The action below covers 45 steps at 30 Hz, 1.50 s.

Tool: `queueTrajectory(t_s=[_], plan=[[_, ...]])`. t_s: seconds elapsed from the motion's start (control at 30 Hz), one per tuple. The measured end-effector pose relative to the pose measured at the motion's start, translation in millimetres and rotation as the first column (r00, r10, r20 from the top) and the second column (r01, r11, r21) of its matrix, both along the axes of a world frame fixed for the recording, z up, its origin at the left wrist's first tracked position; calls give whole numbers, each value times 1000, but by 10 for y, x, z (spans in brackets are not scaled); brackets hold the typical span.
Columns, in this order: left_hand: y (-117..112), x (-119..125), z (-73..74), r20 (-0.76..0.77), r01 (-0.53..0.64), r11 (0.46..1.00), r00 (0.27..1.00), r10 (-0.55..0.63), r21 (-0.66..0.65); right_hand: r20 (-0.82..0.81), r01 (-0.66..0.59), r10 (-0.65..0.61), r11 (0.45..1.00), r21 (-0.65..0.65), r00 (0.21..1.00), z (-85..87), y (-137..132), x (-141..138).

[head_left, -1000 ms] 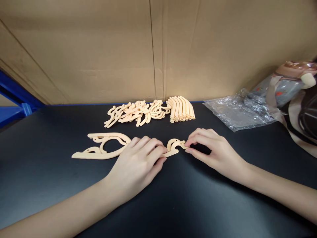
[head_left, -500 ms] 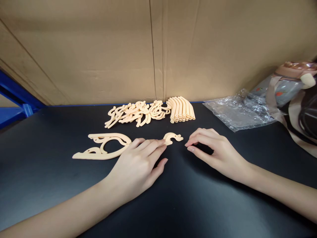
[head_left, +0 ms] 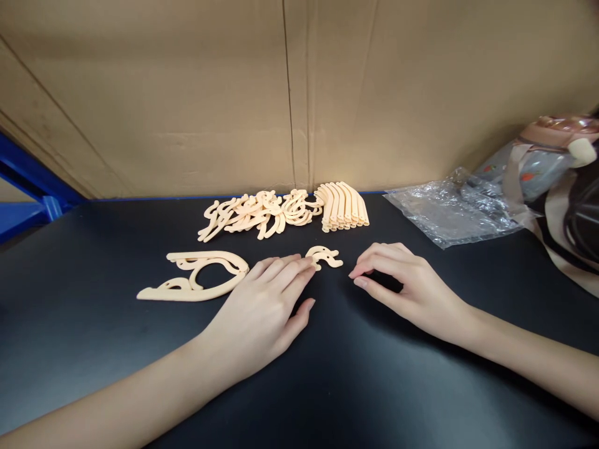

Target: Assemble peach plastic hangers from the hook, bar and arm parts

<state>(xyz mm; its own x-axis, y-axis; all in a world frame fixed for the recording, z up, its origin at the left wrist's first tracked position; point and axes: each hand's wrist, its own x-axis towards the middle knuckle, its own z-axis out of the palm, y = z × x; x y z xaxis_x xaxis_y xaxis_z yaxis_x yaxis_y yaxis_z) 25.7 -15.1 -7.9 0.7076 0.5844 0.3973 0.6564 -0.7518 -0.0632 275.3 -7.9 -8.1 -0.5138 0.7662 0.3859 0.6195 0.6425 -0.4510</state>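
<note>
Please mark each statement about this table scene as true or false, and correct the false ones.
1. The left hand lies flat, fingertips at the small curved piece. True.
2. The right hand grips the small curved piece. False: it is apart from the piece and holds nothing.
3. The large curved piece lies left of the left hand. True.
4. The clear plastic bag covers the pile of pieces. False: it lies to the right of the pile.

The left hand (head_left: 262,308) is laid flat, palm down, fingers extended forward. The right hand (head_left: 407,290) is held loosely curled, fingertips pointed leftward.
</note>
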Motion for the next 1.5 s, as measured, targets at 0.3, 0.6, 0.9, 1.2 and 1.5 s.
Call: queueTrajectory(t_s=[0.3, 0.6, 0.9, 1.2, 1.5], plan=[[-8, -4, -15, 0, -48, 999, 999, 48, -19, 16, 0, 0, 1000, 9, 1000, -1, 8, -1], [-6, -2, 0, -21, -71, 996, 997, 70, -56, 28, -11, 11, 1000, -9, 1000, -2, 3, 1], [0, -8, -5, 5, -69, 995, 998, 70, -76, 34, -7, 7, 1000, 1, 999, -4, 9, 9], [-59, -33, 27, 113, 335, 915, 942, -317, -225, 13, 60, -60, 998, 9, 998, 2, -3, 5], [-63, -23, 55, 135, 329, 891, 944, -301, -313, 192, 232, -255, 963, 135, 948, 273, 415, 241]])
